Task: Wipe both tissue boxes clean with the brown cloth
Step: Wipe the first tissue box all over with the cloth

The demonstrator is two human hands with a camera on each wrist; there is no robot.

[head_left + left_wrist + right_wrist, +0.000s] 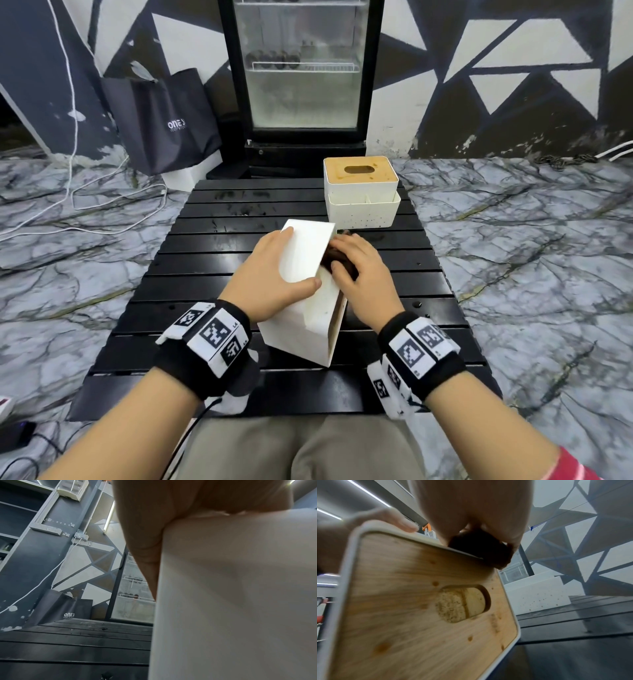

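Tipped onto its side at frame centre of the head view, the near tissue box (305,274) is steadied on the black slatted table (212,246) by the left hand (270,270), fingers flat along its white side, thumb hooked over the near edge. The brown cloth (337,260) is clamped under the curled fingers of the right hand (359,270) against the box's upper right edge; in the right wrist view the cloth (481,547) is seen at the rim above the wooden lid (412,601). The second tissue box (361,192) is set upright at the table's far right edge, well apart. Bare slats are left at the upper left and right of the table. "ONE" is printed on the dark bag (161,120), upper left; the rest is unreadable.
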